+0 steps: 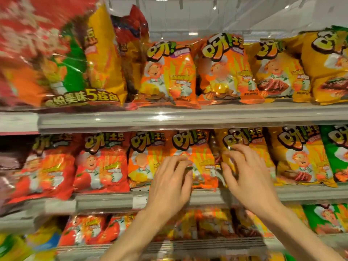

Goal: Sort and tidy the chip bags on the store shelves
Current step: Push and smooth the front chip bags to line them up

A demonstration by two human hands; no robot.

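Fingers of both hands are spread and curled, pinching nothing: the left hand (170, 182) presses on an orange bag (195, 157) on the middle shelf (105, 201), and the right hand (248, 173) rests on the yellow bag (243, 147) just right of it. Whether the thumbs hook behind the bags I cannot tell. The risk is slippage: glossy film under flat fingertips could slide, tipping either bag forward over the near lip. Shoving sideways could also crumple the red bags (101, 162) to the left or push the yellow row into the green bag (337, 155) far right.
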